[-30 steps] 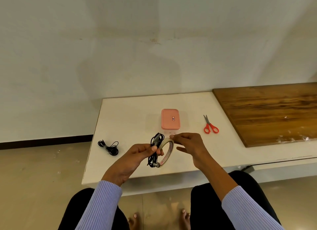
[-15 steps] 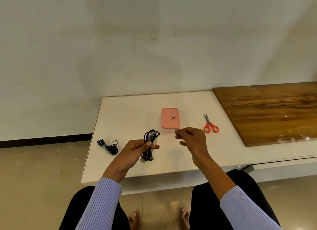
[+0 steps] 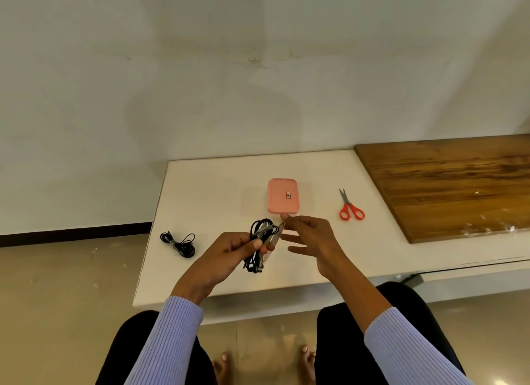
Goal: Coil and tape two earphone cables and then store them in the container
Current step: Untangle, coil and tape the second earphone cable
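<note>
My left hand [image 3: 226, 252] grips a coiled black earphone cable [image 3: 256, 242] together with a roll of tape [image 3: 273, 239], which shows edge-on against the coil. My right hand [image 3: 311, 238] is just right of it. Its thumb and forefinger pinch the tape end [image 3: 282, 222] near the top of the roll, and the other fingers are spread. A second black earphone cable [image 3: 179, 242] lies loosely bundled on the white table [image 3: 212, 189] at the left. The container [image 3: 283, 196], with its pink lid on, stands just beyond my hands.
Red-handled scissors [image 3: 351, 207] lie right of the container. A wooden board [image 3: 450, 184] covers the table's right part. The table's front edge is close to my knees, and a white wall stands behind.
Both hands have moved a little farther from me, toward the container. The tape roll, face-on a second ago, now shows edge-on against the coil. My right fingers have spread.
</note>
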